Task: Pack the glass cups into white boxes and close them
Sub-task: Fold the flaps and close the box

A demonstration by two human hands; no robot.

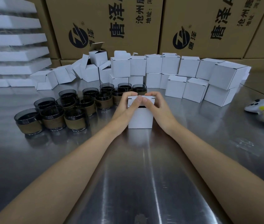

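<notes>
Both our hands are on the box (140,118) on the table (128,175): left hand (124,109) and right hand (158,107) curl their fingers over its lid from either side, thumbs meeting above a dark gap at the front edge. Left of it stand the cups (73,109) in a cluster. Beyond them we see closed boxes (191,68) stacked before brown cartons (105,25).

We look down on a brushed-steel counter (128,183) that mirrors light in long pale streaks. Behind it we see tall brown cartons (112,21) stacked like a wall, printed with black Chinese characters and a round logo. At far left, white foam slabs (10,38) rise in a stack.
</notes>
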